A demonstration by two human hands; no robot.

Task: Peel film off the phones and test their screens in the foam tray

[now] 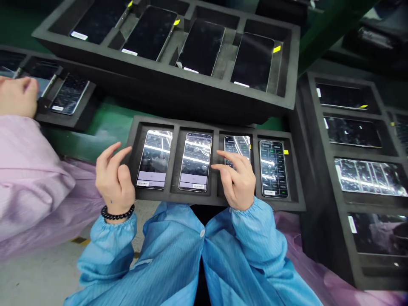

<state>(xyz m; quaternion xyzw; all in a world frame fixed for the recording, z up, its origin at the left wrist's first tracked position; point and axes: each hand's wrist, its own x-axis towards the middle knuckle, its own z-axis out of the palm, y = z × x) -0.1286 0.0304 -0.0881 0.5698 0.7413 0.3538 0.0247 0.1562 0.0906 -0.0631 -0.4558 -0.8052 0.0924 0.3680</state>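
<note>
A black foam tray (214, 199) lies before me with smartphones in its compartments. The leftmost phone (153, 159) and the one beside it, the second phone (195, 163), show lit screens with a pale band low down. Further right, the third phone (237, 144) and the rightmost phone (273, 169) display dark grids with some green text. My left hand (114, 182) hovers by the tray's left edge, fingers apart and holding nothing. Above the third phone is my right hand (237, 180), partly covering it, its thumb and fingers apart with nothing between them.
Behind stands a raised foam tray (165, 80) of dark phones, some with yellow tabs. On the right are stacked foam trays (342, 204) with more phones. At left, a co-worker's hand (19, 95) in a pink sleeve rests near another phone tray (72, 121). The bench (108, 123) is green.
</note>
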